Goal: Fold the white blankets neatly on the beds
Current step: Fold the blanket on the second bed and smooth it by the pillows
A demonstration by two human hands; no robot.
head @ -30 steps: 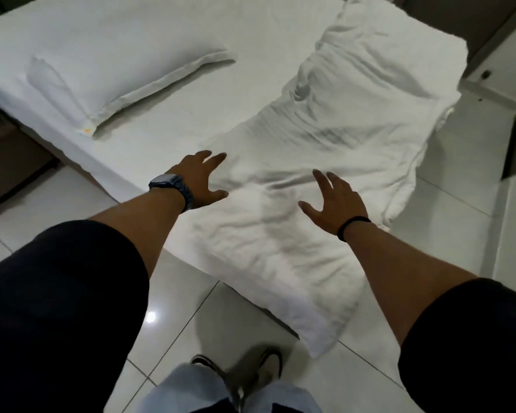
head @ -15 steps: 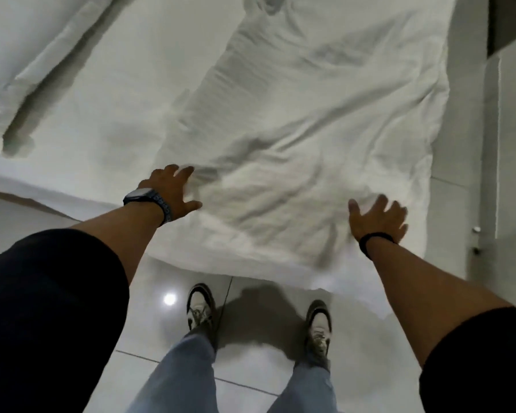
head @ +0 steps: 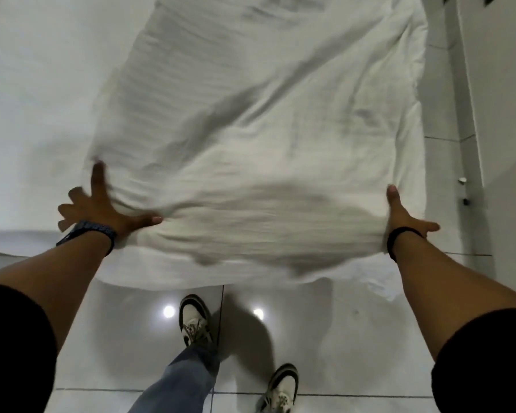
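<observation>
A wrinkled white blanket [head: 259, 138] lies lengthwise on the bed [head: 36, 93], its near end bulging over the bed's front edge. My left hand [head: 102, 208], with a watch on the wrist, is spread flat at the blanket's near left edge. Its thumb and index finger press on the cloth and the other fingers rest on the sheet. My right hand [head: 404, 214], with a black wristband, sits against the near right edge, thumb up along the cloth and fingers out to the right. Neither hand closes around the fabric.
I stand on a glossy tiled floor [head: 125, 338] at the bed's front edge, with my shoes [head: 195, 321] close to it. A white wall or cabinet panel [head: 501, 114] runs along the right side, close to the blanket's right edge.
My hands have spread apart from the top of the blanket to its near left and right edges. The view has tilted further down, and the pillow has left the frame.
</observation>
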